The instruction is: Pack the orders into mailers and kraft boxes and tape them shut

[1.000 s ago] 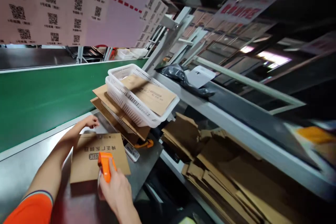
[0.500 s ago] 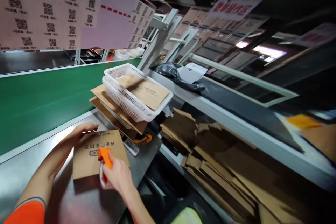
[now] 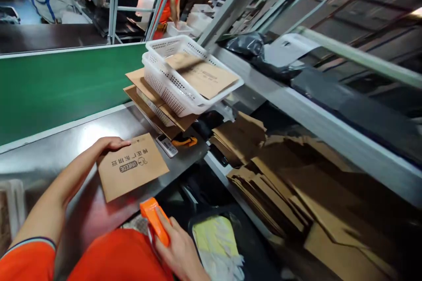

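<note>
A brown cardboard box with dark printing stands on the metal bench, its printed face towards me. My left hand grips its far left edge, the fingers partly hidden behind it. My right hand is closed around an orange tape dispenser, held off the box's near right side, close to my body. The dispenser and the box are apart.
White perforated baskets holding flat cardboard stand on cardboard at the bench's far end. Beside them lie a labelled device and an orange tool. Flattened cartons fill the right shelf. A green barrier runs behind.
My right hand and the tape dispenser have moved off the box towards my body. The box now shows its printed face tilted more towards me. My view has dipped lower.
</note>
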A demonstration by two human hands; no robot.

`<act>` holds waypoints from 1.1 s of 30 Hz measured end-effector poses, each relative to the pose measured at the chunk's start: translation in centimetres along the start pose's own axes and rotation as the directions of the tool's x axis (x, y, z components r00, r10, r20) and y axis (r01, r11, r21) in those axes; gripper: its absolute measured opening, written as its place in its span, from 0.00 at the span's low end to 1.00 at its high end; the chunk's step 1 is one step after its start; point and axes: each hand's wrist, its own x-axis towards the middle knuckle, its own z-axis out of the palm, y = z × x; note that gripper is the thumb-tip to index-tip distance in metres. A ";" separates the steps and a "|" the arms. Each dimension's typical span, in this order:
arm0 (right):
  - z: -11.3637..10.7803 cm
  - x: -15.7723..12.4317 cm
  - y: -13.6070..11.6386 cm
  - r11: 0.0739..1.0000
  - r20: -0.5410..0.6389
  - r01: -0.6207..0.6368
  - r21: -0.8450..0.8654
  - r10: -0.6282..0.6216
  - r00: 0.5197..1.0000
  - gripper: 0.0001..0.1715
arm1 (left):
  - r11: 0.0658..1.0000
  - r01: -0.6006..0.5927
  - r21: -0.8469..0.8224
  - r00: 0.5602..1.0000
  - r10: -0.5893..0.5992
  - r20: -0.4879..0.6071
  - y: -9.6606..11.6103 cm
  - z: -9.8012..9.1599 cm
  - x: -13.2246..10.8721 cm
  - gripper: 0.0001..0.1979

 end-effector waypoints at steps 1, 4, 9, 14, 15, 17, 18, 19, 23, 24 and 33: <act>1.5 0.1 1.0 0.999 -0.020 0.035 0.009 -0.034 0.999 0.38 | 1.000 0.011 0.004 1.000 -0.011 0.020 -0.1 0.1 0.3 0.28; 5.1 2.7 2.4 0.986 -0.122 0.164 0.040 -0.158 0.980 0.39 | 1.000 0.021 0.003 1.000 -0.021 0.010 0.0 0.3 0.4 0.27; 4.9 9.6 1.4 0.960 -0.317 0.278 0.016 -0.259 0.913 0.38 | 0.999 -0.034 -0.016 0.965 0.029 -0.259 0.5 -1.4 -0.3 0.24; -4.3 16.7 -5.6 0.966 -0.247 0.213 -0.146 -0.244 0.938 0.39 | 0.974 -0.151 0.168 0.727 0.224 -0.649 0.9 -3.6 -4.2 0.14; -6.7 18.1 -7.7 0.963 -0.202 0.207 -0.172 -0.241 0.949 0.39 | 0.970 -0.151 0.192 0.697 0.242 -0.674 0.8 -3.5 -5.5 0.17; -11.1 20.6 -11.7 0.952 -0.093 0.222 -0.213 -0.245 0.965 0.38 | 0.950 -0.104 0.295 0.672 0.286 -0.684 0.4 -2.5 -7.8 0.26; -13.0 21.9 -13.6 0.944 -0.040 0.241 -0.224 -0.256 0.966 0.37 | 0.925 -0.035 0.379 0.681 0.300 -0.669 0.1 -1.5 -8.7 0.34; -14.6 23.1 -15.3 0.939 -0.002 0.260 -0.225 -0.268 0.963 0.35 | 0.883 0.064 0.465 0.701 0.293 -0.651 -0.2 -0.4 -9.2 0.45; -18.0 27.1 -20.3 0.926 0.091 0.304 -0.222 -0.291 0.952 0.26 | 0.686 0.438 0.581 0.715 0.126 -0.687 -1.1 3.5 -8.4 0.68; -18.3 27.4 -20.8 0.925 0.104 0.305 -0.227 -0.289 0.952 0.25 | 0.685 0.465 0.560 0.701 0.101 -0.706 -1.3 3.8 -7.9 0.65; -9.2 16.9 -5.0 0.931 0.029 0.273 -0.241 -0.274 0.961 0.35 | 0.798 0.357 0.486 0.726 0.091 -0.682 -1.6 -4.5 -6.6 0.56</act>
